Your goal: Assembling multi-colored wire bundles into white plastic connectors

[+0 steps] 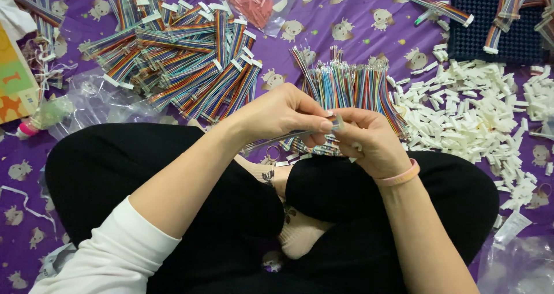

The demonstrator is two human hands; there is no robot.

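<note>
— Pinching what? 
— Left hand (277,114) and right hand (369,141) both grip closed on a thin wire strip (288,137) above the lap.
— Packaging? 
— Clear bag of pink pieces (254,2) top centre; crumpled clear bag (92,100) left; white connectors (467,115) right.

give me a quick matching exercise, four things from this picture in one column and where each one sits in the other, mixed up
Things:
1. pile of white plastic connectors
2. heap of finished rainbow cables
3. bag of pink pieces
4. dark blue tray

Places:
A. top right corner of the purple cloth
B. top middle, beyond the hands
C. right of the right hand
D. upper left, beyond the left hand

Pairs: 1-C, 2-D, 3-B, 4-A
</note>
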